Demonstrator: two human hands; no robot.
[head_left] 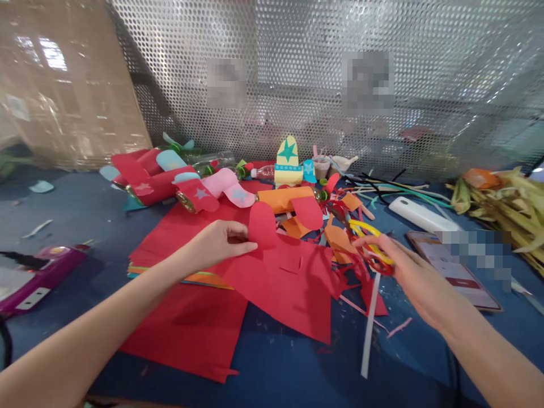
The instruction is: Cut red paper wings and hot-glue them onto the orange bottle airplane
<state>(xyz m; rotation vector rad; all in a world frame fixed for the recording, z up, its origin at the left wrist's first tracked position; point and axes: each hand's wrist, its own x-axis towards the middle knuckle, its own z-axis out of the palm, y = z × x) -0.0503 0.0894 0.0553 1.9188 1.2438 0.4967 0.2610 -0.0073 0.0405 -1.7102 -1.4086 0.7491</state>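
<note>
**Left hand (219, 242) pinching a red rounded piece (262, 221), right hand (403, 262) holding scissors (366, 227)**

Nearest, a lower red sheet (187, 334) is lying on the blue counter (280, 382), and a white strip (369, 334) is slanting below the scissors. Beyond these, a large red sheet (297, 309) is spreading between the two hands, partly covering a paper stack (170, 241) with yellow and orange edges.

The left grip is closing thumb against fingers on the edge of the red rounded piece, which is standing at the large sheet's upper edge; whether the two are joined, I cannot tell. The right grip is curling around the yellow and red scissor handles. The scissors are pointing away over orange scraps (339, 241); how far their blades are opening is unclear.

To the left a purple device (51, 275) is resting; to the right, a phone (450, 266) is lying near a white bar (420, 214). Farther back, an orange-wrapped bottle (280, 198) is lying on its side, and red-wrapped bottles (165, 184) are clustering leftward. Dry husks (501, 209) are piling at far right. Behind everything, a perforated silver sheet (293, 34) is reflecting light beside brown cardboard (72, 107).
</note>
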